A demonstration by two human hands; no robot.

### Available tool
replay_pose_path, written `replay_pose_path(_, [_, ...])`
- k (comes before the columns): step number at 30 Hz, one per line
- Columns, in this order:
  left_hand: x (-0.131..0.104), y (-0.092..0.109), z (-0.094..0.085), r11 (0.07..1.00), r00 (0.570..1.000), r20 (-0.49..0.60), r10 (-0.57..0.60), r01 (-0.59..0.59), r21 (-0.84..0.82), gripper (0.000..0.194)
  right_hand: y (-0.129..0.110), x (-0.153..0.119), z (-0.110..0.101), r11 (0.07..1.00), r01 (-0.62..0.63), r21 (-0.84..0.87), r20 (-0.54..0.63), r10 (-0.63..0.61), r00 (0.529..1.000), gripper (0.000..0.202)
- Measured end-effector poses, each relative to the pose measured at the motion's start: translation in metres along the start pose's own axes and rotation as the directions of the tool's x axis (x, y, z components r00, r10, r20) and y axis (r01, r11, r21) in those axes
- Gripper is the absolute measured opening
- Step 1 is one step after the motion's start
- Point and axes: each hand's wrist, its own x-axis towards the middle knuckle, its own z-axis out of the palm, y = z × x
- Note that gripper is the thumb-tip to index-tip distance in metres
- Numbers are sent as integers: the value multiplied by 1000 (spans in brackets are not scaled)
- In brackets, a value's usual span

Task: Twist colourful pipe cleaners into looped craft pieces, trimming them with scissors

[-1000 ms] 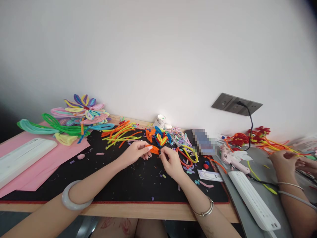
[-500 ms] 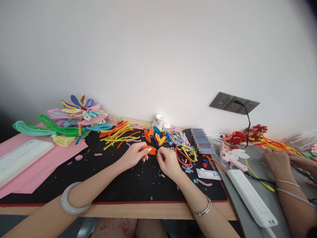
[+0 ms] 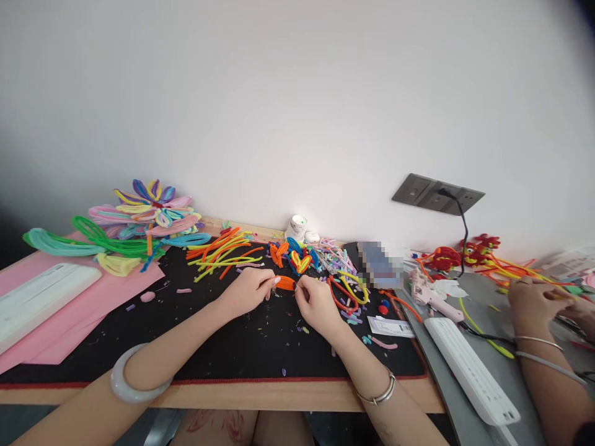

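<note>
An orange pipe-cleaner loop is stretched between my two hands, above the black mat. Its left end is pinched by my left hand, thumb and fingertips together. My right hand grips the other end with curled fingers. Just behind them lie finished looped pieces in orange, blue and yellow. Loose orange and yellow pipe cleaners are spread beyond my left hand. Bent red and yellow pipe cleaners rest beside my right hand.
A pipe-cleaner flower and a white power strip are at left on pink paper. A phone, a glue gun and another power strip are at right. A co-worker's hands work at far right.
My left hand has shifted slightly left and turned, and the orange loop now shows flatter between my hands. My right hand has barely moved. The co-worker's hand has moved right.
</note>
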Motion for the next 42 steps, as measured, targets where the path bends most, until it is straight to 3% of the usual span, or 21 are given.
replay_pose_path(5, [-1,1,0,975,998,-32,52,-44,218,35,0,-2,3,1000,2,-14,-20,-3,1000,20])
replay_pose_path(15, [-1,-1,-4,973,994,93,55,-74,220,30,1,-2,3,999,30,-12,40,-29,999,19])
replay_pose_path(20, [-2,0,-1,952,997,32,70,-77,297,28,-3,-4,2,999,28,-46,56,-25,998,19])
replay_pose_path(28, [2,-5,-9,978,999,-15,33,-29,207,30,-3,-3,1,999,-27,34,125,23,992,14])
replay_pose_path(35, [0,-5,-10,991,999,46,-7,1,137,33,-4,2,1,998,-70,4,77,70,995,17])
replay_pose_path(42, [2,-5,-14,990,999,-34,-5,10,141,27,-1,9,5,983,-181,33,79,178,981,17])
